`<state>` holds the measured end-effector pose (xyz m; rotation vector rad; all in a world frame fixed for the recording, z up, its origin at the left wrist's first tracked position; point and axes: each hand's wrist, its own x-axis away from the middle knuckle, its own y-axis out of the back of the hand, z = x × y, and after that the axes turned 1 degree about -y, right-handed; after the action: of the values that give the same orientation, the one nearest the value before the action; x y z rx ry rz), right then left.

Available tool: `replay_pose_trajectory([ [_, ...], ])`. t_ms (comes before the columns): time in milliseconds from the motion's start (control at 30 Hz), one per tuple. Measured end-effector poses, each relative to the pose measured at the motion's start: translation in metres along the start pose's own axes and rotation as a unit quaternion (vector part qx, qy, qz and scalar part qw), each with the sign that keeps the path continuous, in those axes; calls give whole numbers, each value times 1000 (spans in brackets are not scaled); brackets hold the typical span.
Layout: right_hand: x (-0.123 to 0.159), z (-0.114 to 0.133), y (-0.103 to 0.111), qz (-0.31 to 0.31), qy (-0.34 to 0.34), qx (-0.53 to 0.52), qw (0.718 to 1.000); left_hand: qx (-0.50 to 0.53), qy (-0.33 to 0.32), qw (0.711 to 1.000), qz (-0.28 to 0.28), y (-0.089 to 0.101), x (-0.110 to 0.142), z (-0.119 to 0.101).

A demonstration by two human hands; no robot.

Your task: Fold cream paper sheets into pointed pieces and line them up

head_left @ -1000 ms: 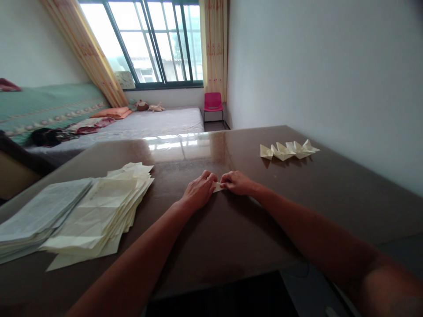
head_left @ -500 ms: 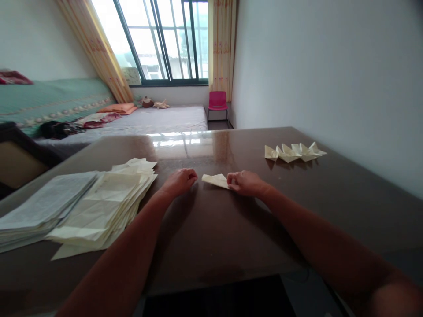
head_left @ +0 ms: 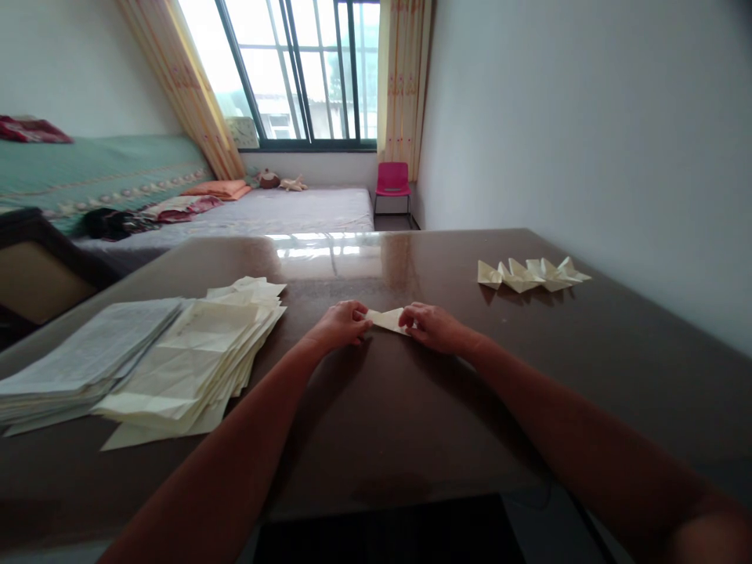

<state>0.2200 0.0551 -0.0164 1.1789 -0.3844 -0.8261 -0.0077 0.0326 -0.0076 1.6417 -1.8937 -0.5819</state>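
Note:
A small piece of folded cream paper (head_left: 386, 319) is held just above the middle of the brown table (head_left: 376, 407). My left hand (head_left: 345, 323) pinches its left end between thumb and fingers. At its right end, my right hand (head_left: 432, 326) has its fingers closed on the paper. The fingers cover both ends, so only the middle part shows, with a raised peak. Off to the right stand several folded cream paper pieces (head_left: 532, 274) in a row, with pointed tips up.
On the left lie a stack of creased cream sheets (head_left: 193, 360) and a stack of greyish printed sheets (head_left: 88, 345). A white wall (head_left: 616, 157) runs along the right. Beyond the table are a bed (head_left: 317, 207), a pink chair (head_left: 392, 180) and a window.
My left hand has moved right and taken hold of the paper's left end. My right hand stays on the right end. The whole view has shifted slightly.

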Motion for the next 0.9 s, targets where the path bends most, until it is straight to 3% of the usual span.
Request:
replay_pose_trajectory([
  [233,0,20,-4,5,32,71,997,-15,-29,999,13,4,3,-1],
  [400,-7,16,-13,-47,-25,19,998,-5,-41,998,40,8,3,0],
  [500,-9,13,-18,-45,-37,-12,998,8,-26,998,52,9,2,1],
  [700,-10,15,-21,-66,-47,-38,996,81,-9,997,15,5,1,-2],
  [800,-9,18,-21,-64,-39,-36,997,41,7,999,-12,3,0,-2],
  [900,-8,20,-22,-67,-29,-30,997,-35,23,999,-2,6,0,-1],
])
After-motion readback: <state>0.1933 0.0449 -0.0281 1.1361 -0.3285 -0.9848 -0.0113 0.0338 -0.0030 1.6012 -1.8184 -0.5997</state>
